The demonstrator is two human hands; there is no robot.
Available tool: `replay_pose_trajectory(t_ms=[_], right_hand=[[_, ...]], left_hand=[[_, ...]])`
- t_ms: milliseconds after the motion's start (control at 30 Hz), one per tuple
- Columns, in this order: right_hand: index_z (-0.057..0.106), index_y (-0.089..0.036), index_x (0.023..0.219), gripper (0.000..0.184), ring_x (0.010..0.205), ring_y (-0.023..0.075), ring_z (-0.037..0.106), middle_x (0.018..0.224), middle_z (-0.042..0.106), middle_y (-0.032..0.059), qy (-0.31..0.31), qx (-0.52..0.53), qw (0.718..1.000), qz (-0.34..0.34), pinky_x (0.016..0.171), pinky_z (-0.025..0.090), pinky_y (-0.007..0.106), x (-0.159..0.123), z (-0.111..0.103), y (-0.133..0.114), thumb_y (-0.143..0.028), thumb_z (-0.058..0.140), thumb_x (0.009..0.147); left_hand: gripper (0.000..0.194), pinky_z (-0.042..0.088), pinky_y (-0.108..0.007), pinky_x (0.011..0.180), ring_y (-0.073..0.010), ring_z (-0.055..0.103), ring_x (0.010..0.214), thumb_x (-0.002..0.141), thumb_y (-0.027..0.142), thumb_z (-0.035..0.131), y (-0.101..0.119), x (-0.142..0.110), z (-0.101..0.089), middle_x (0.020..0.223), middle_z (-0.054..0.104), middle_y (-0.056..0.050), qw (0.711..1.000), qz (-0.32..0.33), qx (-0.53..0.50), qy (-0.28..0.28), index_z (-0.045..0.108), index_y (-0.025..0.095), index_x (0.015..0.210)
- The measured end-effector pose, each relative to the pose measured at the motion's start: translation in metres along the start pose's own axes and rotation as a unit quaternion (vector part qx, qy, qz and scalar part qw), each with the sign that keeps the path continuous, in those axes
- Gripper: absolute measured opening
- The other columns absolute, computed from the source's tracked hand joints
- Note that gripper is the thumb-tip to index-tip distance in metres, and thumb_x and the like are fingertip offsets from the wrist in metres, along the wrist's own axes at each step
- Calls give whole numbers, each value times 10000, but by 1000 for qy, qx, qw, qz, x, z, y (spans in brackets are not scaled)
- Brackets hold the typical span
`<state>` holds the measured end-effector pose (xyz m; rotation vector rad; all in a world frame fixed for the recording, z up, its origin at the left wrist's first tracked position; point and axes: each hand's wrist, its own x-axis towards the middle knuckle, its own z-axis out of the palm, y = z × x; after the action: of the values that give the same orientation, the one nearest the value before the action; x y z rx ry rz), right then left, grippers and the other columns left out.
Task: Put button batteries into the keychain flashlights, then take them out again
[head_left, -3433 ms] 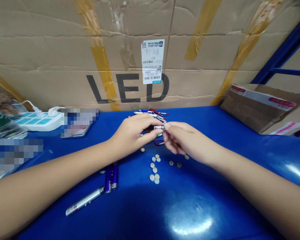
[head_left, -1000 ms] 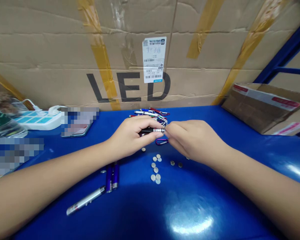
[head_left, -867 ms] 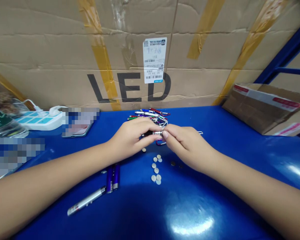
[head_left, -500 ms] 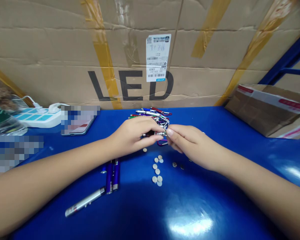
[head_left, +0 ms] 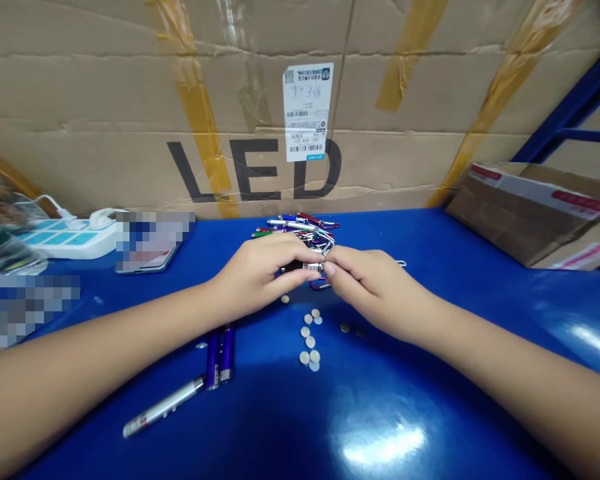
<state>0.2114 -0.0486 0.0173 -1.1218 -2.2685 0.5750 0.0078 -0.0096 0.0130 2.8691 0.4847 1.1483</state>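
My left hand (head_left: 260,273) is closed round a small black pen-shaped light (head_left: 307,267) held level above the blue table (head_left: 430,373). My right hand (head_left: 373,283) pinches the silver end of that same light with thumb and forefinger. A pink clip (head_left: 321,285) hangs beneath the two hands. Several small round button cells (head_left: 310,340) lie on the table just under the hands. Behind my hands sits a pile of coloured little lights (head_left: 300,227).
Two purple lights (head_left: 220,347) and a silver one (head_left: 163,407) lie at the lower left. A white power strip (head_left: 65,237) and a phone (head_left: 147,257) lie at the left. A large cardboard box marked LED (head_left: 255,100) stands behind, a smaller box (head_left: 525,207) at right.
Both hands have stayed together on the small light, the right fingers shifting slightly at its silver end. The view has drifted a little.
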Motion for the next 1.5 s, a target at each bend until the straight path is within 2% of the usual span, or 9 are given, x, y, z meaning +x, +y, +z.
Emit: replay_pose_trajectory(t_ms=[133,233,400,600,700,800,967,1200,1500], right_hand=[[420,-222,700,264,339,78,217,427,335,-90,-105,392,897,178,365,191,215,3,7,-7,-312,321,927],[411,-221,669,302,317,70,128,394,278,-100,-163,465,846,205,345,146,218,5,7,-7,-307,281,927],[442,-206,736,290,506,118,417,585,479,-20,1,108,992,72,490,314,249,4,0,2,-390,351,942],[480,-191,840,222,627,166,507,740,574,42,-12,-175,983,-53,575,323,276,1,-11,9,-329,344,950],[472,-196,786,218,614,146,488,709,554,23,-3,-121,991,-58,583,330,269,2,-5,5,-300,359,941],[446,-207,727,232,501,109,413,577,480,-31,-4,97,995,36,501,309,241,3,5,-2,-300,370,925],[427,-215,663,262,339,77,159,391,307,-93,-100,422,876,210,354,132,232,6,8,-7,-299,346,898],[425,-198,646,327,475,82,350,541,406,-57,-33,196,975,104,453,299,223,3,-3,-3,-297,359,950],[400,-209,713,313,441,72,368,544,415,-72,-69,265,953,129,452,313,222,4,-3,2,-389,356,965]], left_hand=[[144,500,-231,748,-123,650,814,931,226,532,-5,-2,-5,878,714,-40,983,136,121,18,639,181,1014],[171,493,-240,745,-128,649,814,946,217,497,-7,0,-8,894,719,-28,977,160,142,-6,639,202,1038],[126,499,-207,776,-118,657,830,893,228,586,-4,3,-4,878,718,-29,999,10,17,-26,658,157,967],[137,501,-196,753,-120,670,827,867,218,607,2,4,0,919,733,-20,992,-103,-75,-9,679,163,970],[131,498,-194,758,-112,664,815,866,210,617,1,2,0,904,728,-21,996,-72,-60,-11,674,163,975],[120,499,-201,760,-111,655,809,885,218,602,-1,-1,1,871,715,-29,1000,-5,1,-4,656,163,977],[139,496,-241,806,-132,650,876,914,246,563,-5,-4,2,932,713,-51,988,113,101,15,639,185,1014],[96,492,-197,770,-110,654,838,874,197,610,3,4,-1,873,712,-22,999,-26,-39,-14,650,153,950],[214,495,-249,852,-141,656,937,861,230,637,-2,0,4,1000,719,-38,996,-72,-48,-20,633,170,1066]])
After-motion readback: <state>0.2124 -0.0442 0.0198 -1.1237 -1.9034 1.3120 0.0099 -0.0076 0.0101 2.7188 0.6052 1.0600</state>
